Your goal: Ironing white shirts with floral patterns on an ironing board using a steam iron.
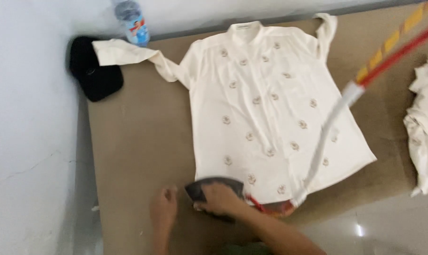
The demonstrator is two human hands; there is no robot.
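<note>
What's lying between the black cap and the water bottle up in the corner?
In the head view, the shirt's sleeve stretches between the black cap and the water bottle, its cuff end reaching there.

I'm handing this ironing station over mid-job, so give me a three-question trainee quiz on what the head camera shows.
1. True or false: the right hand grips the dark iron at the hem of the cream embroidered shirt.
2. What does the left hand rest on?
3. What lies nearest the shirt's outstretched sleeve? A) black cap B) crumpled white cloth

Key: 1 true; 2 the brown padded surface; 3 A.
</note>
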